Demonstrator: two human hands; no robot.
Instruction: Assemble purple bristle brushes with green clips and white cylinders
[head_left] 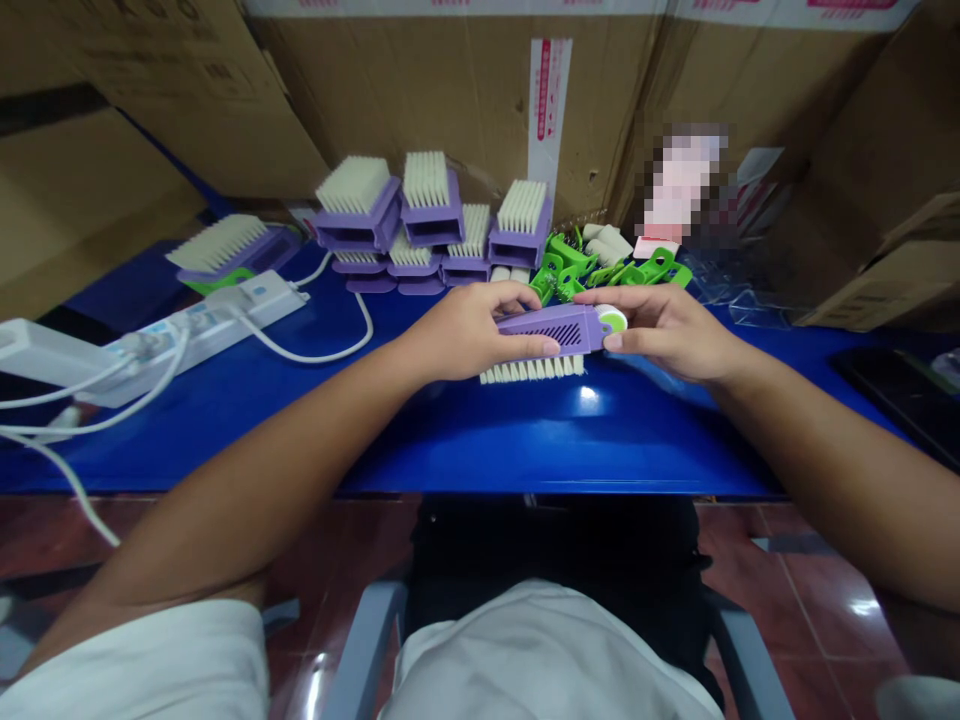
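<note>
A purple brush (551, 332) lies level above the blue table, its cream bristles pointing down. My left hand (480, 325) is wrapped round its left part, thumb along the near side. At its right end sits a round white and green piece (612, 320). My right hand (667, 328) pinches that end between thumb and fingers. Just behind the hands are loose green plastic parts (564, 268) with thin wire springs and white rollers (607, 243). More purple brushes (433, 218) are stacked bristles up behind my left hand.
A white power strip (202, 335) with cables lies on the table (465, 440) at left, near another brush (229, 247). Cardboard boxes (450, 100) stand along the back. Clear plastic (757, 300) and a dark flat object (900, 395) are at right.
</note>
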